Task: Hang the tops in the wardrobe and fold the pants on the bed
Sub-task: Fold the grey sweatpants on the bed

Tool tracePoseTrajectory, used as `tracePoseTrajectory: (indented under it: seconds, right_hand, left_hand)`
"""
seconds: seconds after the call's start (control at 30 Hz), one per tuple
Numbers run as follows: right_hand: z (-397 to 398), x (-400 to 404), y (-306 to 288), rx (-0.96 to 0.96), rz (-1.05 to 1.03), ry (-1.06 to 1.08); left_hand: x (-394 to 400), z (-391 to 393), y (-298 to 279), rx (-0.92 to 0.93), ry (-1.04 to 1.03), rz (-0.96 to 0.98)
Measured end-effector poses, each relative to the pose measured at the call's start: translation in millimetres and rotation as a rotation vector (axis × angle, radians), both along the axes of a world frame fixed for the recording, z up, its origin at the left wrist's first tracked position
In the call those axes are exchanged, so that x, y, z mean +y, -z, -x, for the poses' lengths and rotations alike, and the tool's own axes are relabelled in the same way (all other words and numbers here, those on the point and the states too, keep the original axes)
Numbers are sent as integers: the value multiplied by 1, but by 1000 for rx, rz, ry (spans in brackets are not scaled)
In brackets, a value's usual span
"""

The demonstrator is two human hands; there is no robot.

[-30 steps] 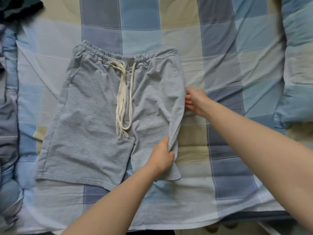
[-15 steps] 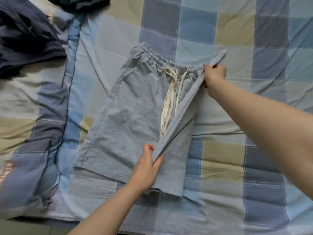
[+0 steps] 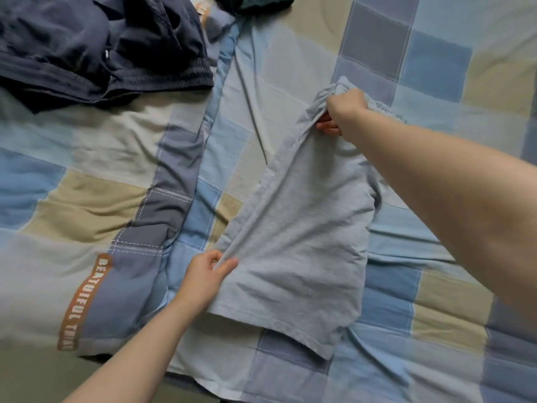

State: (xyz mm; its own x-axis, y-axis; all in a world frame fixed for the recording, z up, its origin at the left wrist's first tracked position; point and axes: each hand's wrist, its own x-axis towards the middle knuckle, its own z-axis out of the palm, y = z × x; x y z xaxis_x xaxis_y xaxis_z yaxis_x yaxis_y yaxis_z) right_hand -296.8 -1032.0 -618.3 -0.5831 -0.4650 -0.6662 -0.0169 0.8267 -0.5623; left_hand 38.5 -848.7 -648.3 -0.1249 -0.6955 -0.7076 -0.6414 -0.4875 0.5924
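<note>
A: Starting nearest, what has the left hand (image 3: 207,279) got?

B: Its thumb and fingers are pinched on the left edge of the grey shorts (image 3: 302,228), close to the hem. The forearm comes up from the near edge.

A: And the shorts themselves?

B: They lie on the bed (image 3: 421,330), folded lengthwise into one narrow panel, right of centre. The hem is at the near end, the elastic waistband at the far end. Fabric is pulled taut in a ridge along the left edge between the two hands.

A: The right hand (image 3: 343,112)?

B: It is farther off, at the waistband, fingers curled round the bunched cloth at the left corner. Its arm crosses in from the right, over the bed.

A: What covers the bed?

B: A checked quilt (image 3: 87,170) in blue, grey and beige, with an orange lettered strip (image 3: 84,301) on the near left.

A: Anything beyond?

B: Dark navy clothes (image 3: 96,45) are heaped at the far left, well apart from the shorts. Another dark green item (image 3: 255,2) sits at the far edge, mostly cut off.
</note>
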Motion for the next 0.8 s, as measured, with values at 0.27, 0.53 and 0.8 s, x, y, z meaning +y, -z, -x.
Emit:
tracePoseTrajectory:
  seconds: [0.27,0.53,0.8]
  right_hand:
    - [-25,-30,9,110,15,-121]
    - [23,31,26,494,149,-148]
    - [81,124,40,-127,16,282]
  left_hand:
    - [-15,-26,26,-95,-24,72]
    - [-6,-24,20,-351,92,255]
    - [-13,-18,26,-303,223,178]
